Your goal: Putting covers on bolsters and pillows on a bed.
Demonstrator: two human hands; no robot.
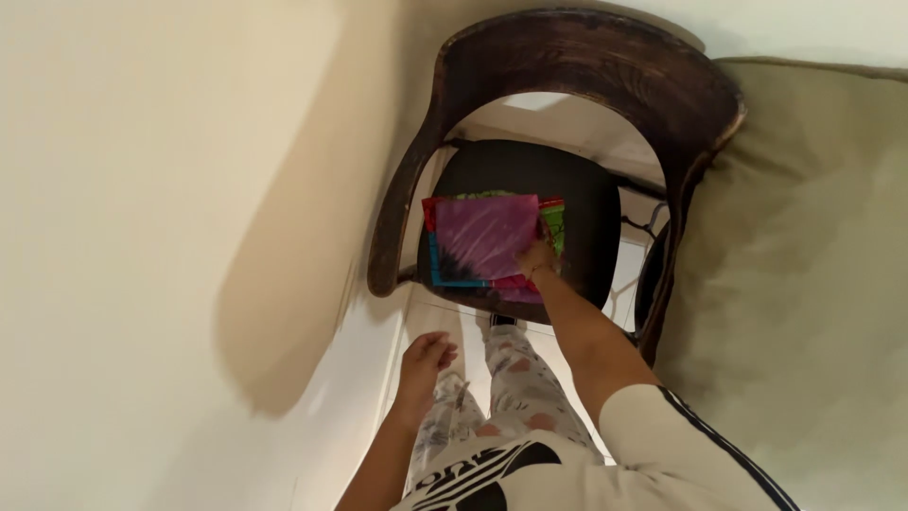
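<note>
A stack of folded bright cloths (pixel 480 241), magenta on top with red, blue and green edges, lies on the black seat (pixel 586 203) of a dark wooden chair (pixel 605 66). My right hand (pixel 536 256) reaches down and holds the right edge of the stack. My left hand (pixel 424 364) hangs beside my leg below the chair, fingers loosely curled, holding nothing.
A cream wall (pixel 142 189) fills the left side, close to the chair's arm. A beige cushion or sofa (pixel 804 265) stands against the chair's right. White floor (pixel 445 326) shows under the seat, with my patterned trousers (pixel 515 388) in front.
</note>
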